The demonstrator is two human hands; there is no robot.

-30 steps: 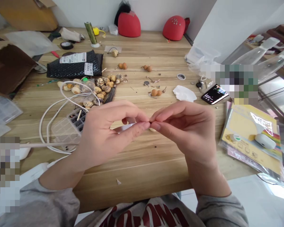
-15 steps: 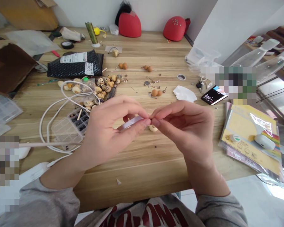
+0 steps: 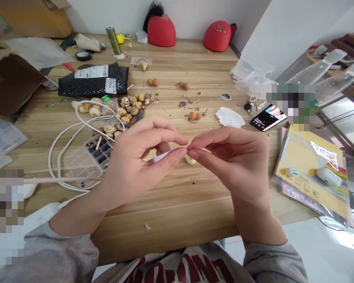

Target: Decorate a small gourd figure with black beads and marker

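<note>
Over the tabletop, both hands up, tips meeting. Right hand: thumb and index pinched on what looks like a tiny piece; too small to identify. Left hand: white strip held along the thumb, index tip slightly lifted off thumb tip; strip's far end hidden.

Just below fingertips in view: pale round piece. Dark speck nearer the person. Farther out: brown gourds, white paper; left, compartment box with dark bits, close by left wrist; white cable around it.

Risks, judged: tiny piece could slip if pinch loosens, then get lost among scattered bits. Fingers hide contact point, so misalignment could go unnoticed. Left wrist dropping could knock box or snag cable.
</note>
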